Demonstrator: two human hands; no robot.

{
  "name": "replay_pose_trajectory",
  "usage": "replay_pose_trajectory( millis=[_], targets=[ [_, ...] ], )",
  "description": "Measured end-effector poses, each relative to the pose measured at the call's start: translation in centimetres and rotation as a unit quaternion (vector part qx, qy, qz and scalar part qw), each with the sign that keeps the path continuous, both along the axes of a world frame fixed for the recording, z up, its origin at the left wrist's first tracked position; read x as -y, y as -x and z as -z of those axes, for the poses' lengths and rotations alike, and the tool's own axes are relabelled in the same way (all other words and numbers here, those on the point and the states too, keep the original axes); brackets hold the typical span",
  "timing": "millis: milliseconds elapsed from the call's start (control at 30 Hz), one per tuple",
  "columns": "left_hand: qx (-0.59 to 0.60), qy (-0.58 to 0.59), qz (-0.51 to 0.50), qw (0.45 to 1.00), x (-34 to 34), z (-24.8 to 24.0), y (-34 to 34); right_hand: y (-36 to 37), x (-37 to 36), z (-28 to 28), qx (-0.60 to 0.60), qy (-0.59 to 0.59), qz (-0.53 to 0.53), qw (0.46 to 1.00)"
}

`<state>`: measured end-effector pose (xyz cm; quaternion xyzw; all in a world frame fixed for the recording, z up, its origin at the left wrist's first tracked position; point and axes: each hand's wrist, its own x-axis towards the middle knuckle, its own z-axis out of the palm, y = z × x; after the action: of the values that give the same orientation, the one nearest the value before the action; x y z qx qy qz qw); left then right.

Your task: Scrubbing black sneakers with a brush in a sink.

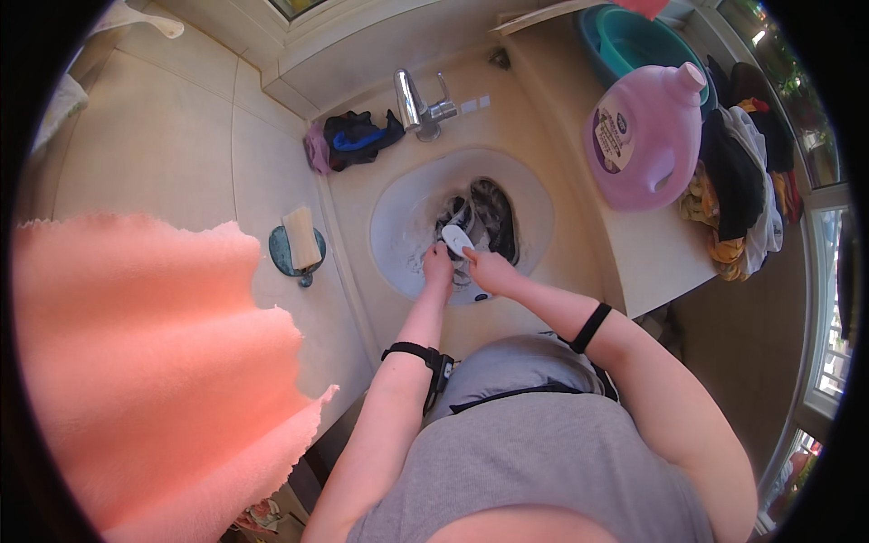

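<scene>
White brush [457,241] gripped in my right hand [490,271], over dark shoes [495,217] in basin [389,222]; left hand [438,265] curled beside brush, hold unclear. I'd brace shoe firmly, scrub short strokes.

Looks bright overall, apparently daylit from the white-framed glass windows [831,339] at the right, and burns nearly white there in places. Glows strongly on the coral-pink, scalloped-edge cloth [154,362] at the left, with soft darker bands along its folds. Glints off the curved chrome faucet [412,104]. Sinks into shade below the beige countertop [634,249] at the right. Softens fine detail on the dark, sudsy item [505,222] inside the white oval basin [389,226]. Bends straight edges toward the rim, then drops to black.
</scene>
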<state>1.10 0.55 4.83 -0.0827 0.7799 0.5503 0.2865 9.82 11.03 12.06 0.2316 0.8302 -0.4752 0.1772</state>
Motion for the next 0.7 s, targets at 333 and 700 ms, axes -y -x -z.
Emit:
replay_pose_trajectory(
  millis=[333, 700],
  targets=[
    [0.017, -0.059, -0.055, 0.997, -0.4, -1.1, -0.2, -0.8, -0.6, -2.0, -0.022, 0.003, -0.043, 0.999],
    [0.21, -0.282, -0.083, 0.932, -0.6, -6.8, -0.7, 0.4, -7.0, 2.4, -0.074, -0.007, 0.072, 0.995]
  ],
)
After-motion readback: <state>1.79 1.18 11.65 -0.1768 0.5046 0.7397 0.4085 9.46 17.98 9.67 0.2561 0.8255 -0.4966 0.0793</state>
